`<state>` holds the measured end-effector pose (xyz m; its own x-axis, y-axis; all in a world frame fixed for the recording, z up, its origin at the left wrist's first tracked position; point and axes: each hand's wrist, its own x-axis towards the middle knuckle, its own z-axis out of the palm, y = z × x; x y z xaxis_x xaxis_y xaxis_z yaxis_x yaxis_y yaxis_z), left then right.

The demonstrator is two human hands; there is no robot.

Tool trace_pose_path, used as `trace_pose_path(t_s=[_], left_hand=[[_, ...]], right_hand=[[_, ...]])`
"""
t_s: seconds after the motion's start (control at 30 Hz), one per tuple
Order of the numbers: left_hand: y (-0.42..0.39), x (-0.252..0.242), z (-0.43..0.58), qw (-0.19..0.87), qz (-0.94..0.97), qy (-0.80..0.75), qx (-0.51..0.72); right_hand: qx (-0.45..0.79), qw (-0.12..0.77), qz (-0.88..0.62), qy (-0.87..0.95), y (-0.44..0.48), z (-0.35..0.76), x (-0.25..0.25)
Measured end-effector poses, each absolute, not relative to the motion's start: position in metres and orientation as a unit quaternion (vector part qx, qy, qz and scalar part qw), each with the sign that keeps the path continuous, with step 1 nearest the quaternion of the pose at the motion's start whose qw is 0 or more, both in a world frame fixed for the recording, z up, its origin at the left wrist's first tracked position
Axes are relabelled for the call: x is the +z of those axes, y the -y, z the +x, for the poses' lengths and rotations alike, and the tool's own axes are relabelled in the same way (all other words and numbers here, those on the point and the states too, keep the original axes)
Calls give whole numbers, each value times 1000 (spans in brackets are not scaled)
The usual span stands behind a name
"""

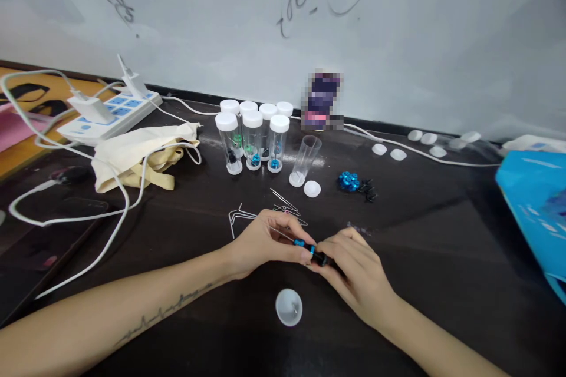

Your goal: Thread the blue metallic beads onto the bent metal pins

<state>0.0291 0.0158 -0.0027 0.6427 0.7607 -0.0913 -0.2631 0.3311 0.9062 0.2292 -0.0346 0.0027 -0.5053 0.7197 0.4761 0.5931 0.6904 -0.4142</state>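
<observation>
Between my two hands is a small blue-and-black cylindrical piece (312, 249) with a thin metal rod sticking out to the left. My left hand (265, 241) pinches its blue part between thumb and fingertips. The fingers of my right hand (358, 265) close round the black end, partly hiding it. Several bent metal rods (241, 216) lie just beyond my left hand. A small translucent cup (289, 307) with something tiny inside stands below my hands. Farther back are blue metallic parts (349, 181) beside small black pieces (368, 189).
Several capped clear tubes (278, 144) stand behind, near an uncapped tube (305, 159) and a white cap (312, 189). More caps (398, 154) lie back right. A power strip (115, 115), white cables and a cloth bag (141, 153) occupy the left; a blue bag (535, 206) is right.
</observation>
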Motion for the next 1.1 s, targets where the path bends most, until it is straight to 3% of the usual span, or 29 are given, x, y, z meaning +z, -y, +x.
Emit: trace_pose_path(t_s=[1.1], left_hand=[[-15,-3,29,771,483,-247,332]], right_hand=[[112,324,-371,863,34,231,2]])
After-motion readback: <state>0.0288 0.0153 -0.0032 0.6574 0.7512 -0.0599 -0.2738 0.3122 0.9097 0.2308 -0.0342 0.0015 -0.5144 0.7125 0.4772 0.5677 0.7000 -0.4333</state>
